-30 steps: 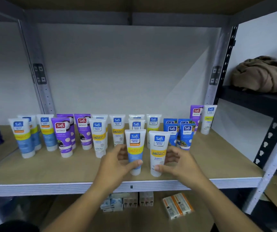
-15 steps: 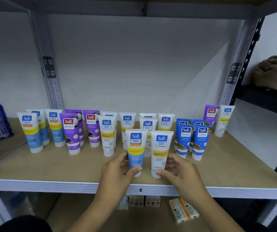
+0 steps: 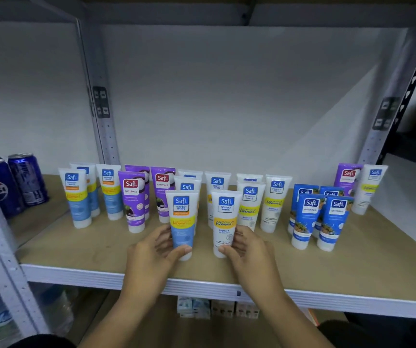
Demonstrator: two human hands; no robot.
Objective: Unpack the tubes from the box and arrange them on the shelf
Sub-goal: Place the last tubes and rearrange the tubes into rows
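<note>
Two tubes now stand apart at the front of the shelf (image 3: 352, 270), where a second ago they nearly touched: we have drawn the blue tube (image 3: 182, 223) leftward with our left hand (image 3: 151, 257), fingers and thumb wrapped round its lower part, while our right hand (image 3: 248, 252) grips the white tube (image 3: 225, 222) near its cap. Both stand upright on their caps ahead of the back rows (image 3: 249, 202). We judge this as spacing out the front row, placement nearly finished.

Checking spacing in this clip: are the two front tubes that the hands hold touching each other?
Apart. The head view shows bare shelf and back-row tubes between the blue-bottomed tube and the white tube.
</note>
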